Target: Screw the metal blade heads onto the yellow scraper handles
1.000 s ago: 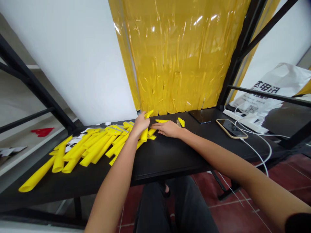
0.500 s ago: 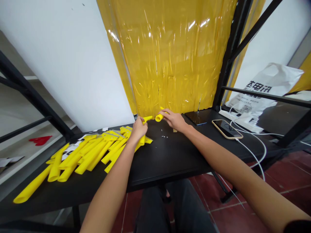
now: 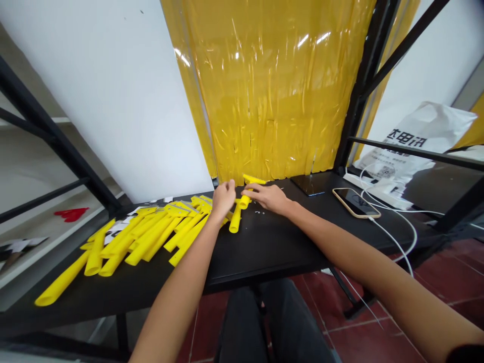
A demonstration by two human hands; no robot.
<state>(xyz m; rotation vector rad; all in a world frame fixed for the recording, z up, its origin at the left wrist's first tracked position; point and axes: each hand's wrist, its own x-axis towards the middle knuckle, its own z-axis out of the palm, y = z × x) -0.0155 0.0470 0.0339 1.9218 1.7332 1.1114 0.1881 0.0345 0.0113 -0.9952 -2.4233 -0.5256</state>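
A yellow scraper [image 3: 245, 202] with a round hollow handle and a crosswise head is in my right hand [image 3: 266, 196], its fingers bent around it. Close by on the left is my left hand [image 3: 224, 198], fingers curled together; whatever they may hold is hidden. Just below and between the hands, a second yellow tube handle [image 3: 235, 222] rests on the black table [image 3: 264, 252], open end toward me. Left of my left hand lies a pile of similar yellow scrapers [image 3: 151, 232], some with grey strips at their heads. Several tiny pale bits [image 3: 259, 212] lie beside my right hand.
A charging phone [image 3: 356, 202] with white cables lies to the right, near a dark flat tablet-like device [image 3: 308, 184]. Behind them stand a white power strip [image 3: 378, 194] and a white plastic bag [image 3: 412, 141]. Yellow film [image 3: 280, 101] hangs behind the table; black frame posts flank it.
My left hand has let go of the yellow scraper, which now lies on the table, and has risen slightly. My right hand has turned its scraper so the handle points toward me.
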